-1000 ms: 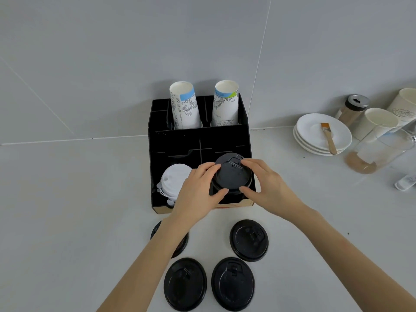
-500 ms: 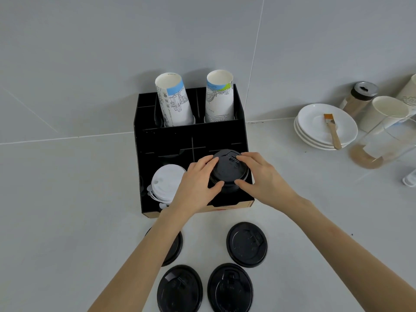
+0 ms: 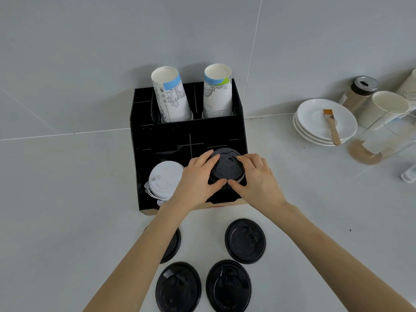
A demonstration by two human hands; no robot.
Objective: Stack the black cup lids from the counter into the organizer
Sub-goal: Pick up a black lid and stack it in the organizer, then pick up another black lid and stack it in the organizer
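Note:
A black organizer (image 3: 157,136) stands against the wall. In its front right slot sits a stack of black lids (image 3: 226,168). My left hand (image 3: 198,179) and my right hand (image 3: 256,176) clasp that stack from both sides, thumbs nearly meeting at its front. Several loose black lids lie flat on the counter in front: one at the right (image 3: 245,240), one at the bottom middle (image 3: 228,287), one at the bottom left (image 3: 177,288), and one (image 3: 174,244) half hidden under my left forearm.
White lids (image 3: 165,180) fill the front left slot. Two paper cup stacks (image 3: 171,95) (image 3: 217,91) stand in the back slots. At the right are stacked white plates (image 3: 315,122) with a brush (image 3: 332,127), a shaker jar (image 3: 360,91), cups and a glass pitcher (image 3: 382,140).
Both hands have pushed the black lid stack lower into the front right slot, and their thumbs have closed in at its front. The camera view has shifted slightly.

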